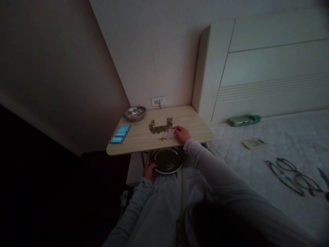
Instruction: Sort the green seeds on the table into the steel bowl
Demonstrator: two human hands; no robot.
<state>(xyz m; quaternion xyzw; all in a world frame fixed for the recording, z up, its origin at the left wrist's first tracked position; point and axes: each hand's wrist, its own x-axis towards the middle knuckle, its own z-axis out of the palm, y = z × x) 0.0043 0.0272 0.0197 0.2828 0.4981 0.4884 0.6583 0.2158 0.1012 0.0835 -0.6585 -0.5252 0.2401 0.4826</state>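
Observation:
My left hand (pixel 150 170) is closed on the left rim of a round, shallow metal dish (pixel 168 169), held just below the table's front edge. Its inside looks dark, and small specks show there dimly. Over the tabletop, my right hand (pixel 182 134) is loosely curled, index finger towards a scatter of small dark greenish grains (pixel 160 128). A pale, translucent patch (pixel 168 133) lies by its fingertips; whether the fingers pinch it is too dim to tell. The grains form a rough U, with a few loose ones nearer the front edge.
The small wooden table (pixel 138 140) stands against the wall. On it are a steel bowl (pixel 134 114) at the back left and a blurred blue screen (pixel 120 133). A bed (pixel 231 144) to the right holds a green case (pixel 244 120), a pale card-like item (pixel 255 143) and eyeglasses (pixel 295 173).

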